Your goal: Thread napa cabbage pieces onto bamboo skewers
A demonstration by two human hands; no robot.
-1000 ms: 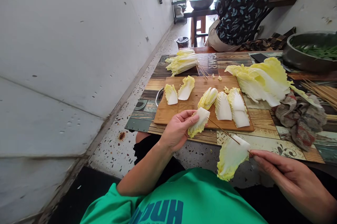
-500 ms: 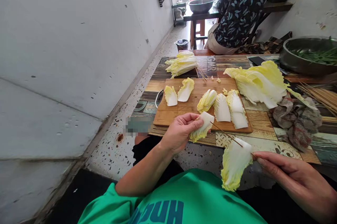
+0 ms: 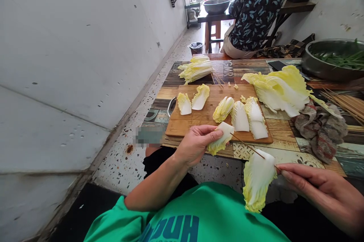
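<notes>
My left hand (image 3: pixel 199 141) pinches a small piece of napa cabbage leaf (image 3: pixel 223 136) between thumb and fingers, over the near edge of the cutting board (image 3: pixel 184 125). A thin wooden skewer (image 3: pixel 243 143) runs from that piece down to my right hand (image 3: pixel 309 185), which grips its near end. Threaded on the skewer close to my right fingers hangs a larger cabbage leaf piece (image 3: pixel 259 181), its yellow frill pointing down. The skewer's far tip meets the edge of the left-hand piece; how deep it goes I cannot tell. Several cut cabbage pieces (image 3: pixel 240 117) lie on the board.
Skewered cabbage (image 3: pixel 196 69) is piled behind the board. Large cabbage leaves (image 3: pixel 281 88), a crumpled cloth (image 3: pixel 320 130), loose skewers (image 3: pixel 345 105) and a metal basin of greens (image 3: pixel 332 60) stand to the right. Another person (image 3: pixel 258 11) sits beyond the table; a wall (image 3: pixel 71 64) runs along the left.
Both hands have shifted slightly to the right with the skewer and cabbage pieces. The hanging leaf is a little lower. The pieces on the board have not moved.
</notes>
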